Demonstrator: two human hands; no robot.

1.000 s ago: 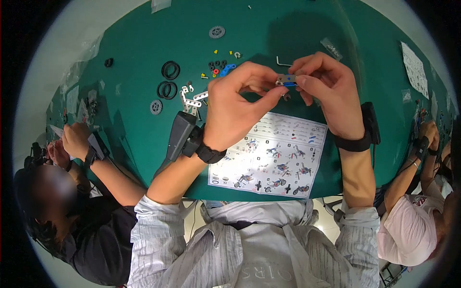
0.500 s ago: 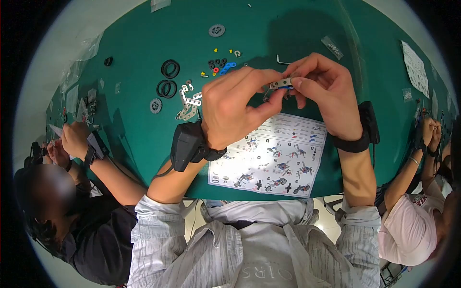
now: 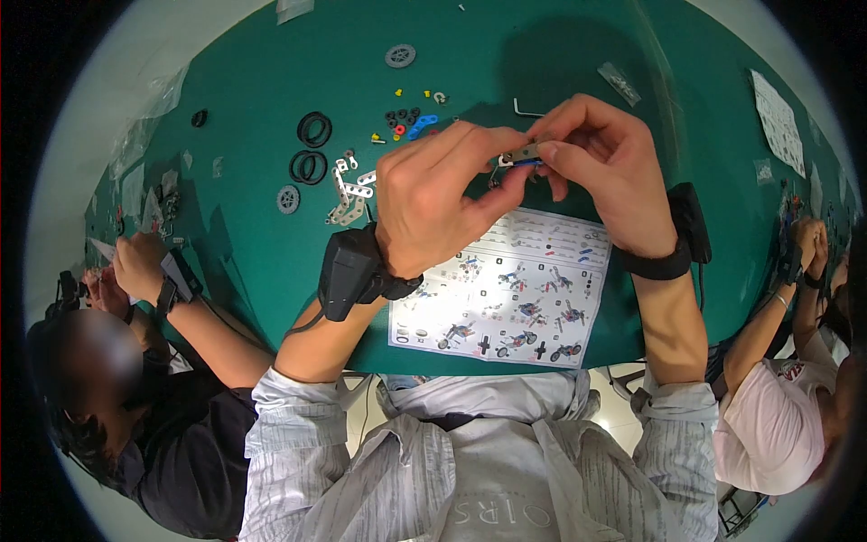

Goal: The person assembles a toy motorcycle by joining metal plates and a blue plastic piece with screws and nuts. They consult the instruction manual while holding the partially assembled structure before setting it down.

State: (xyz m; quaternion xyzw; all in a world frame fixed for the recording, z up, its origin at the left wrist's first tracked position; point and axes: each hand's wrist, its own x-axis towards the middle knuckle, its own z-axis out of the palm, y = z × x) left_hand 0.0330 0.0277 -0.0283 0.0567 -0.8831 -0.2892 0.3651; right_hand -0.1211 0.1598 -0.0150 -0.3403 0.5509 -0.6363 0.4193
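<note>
My left hand (image 3: 438, 190) is closed, its thumb and fingers pinching the left end of a small model assembly (image 3: 520, 156). The assembly has a silvery metal strip with holes on top and blue below. From the other side, my right hand (image 3: 607, 172) pinches its right end between thumb and fingers. Fingers hide much of the piece, so its small fasteners cannot be made out. Just beyond the hands lies an L-shaped hex key (image 3: 526, 112). Under my wrists is a printed instruction sheet (image 3: 488, 312) with pictures of a motorcycle model.
Left of my left hand lie perforated metal plates (image 3: 345, 200), black rubber tyres (image 3: 314, 129) and a grey wheel (image 3: 288, 199). Farther out are another grey wheel (image 3: 401, 56), a blue strip (image 3: 422, 126) and a bag of screws (image 3: 619, 83). People sit on both sides.
The assembly has tilted slightly in my fingers, and its metal strip now looks darker. Both hands keep their pinch. The whole view has shifted a little.
</note>
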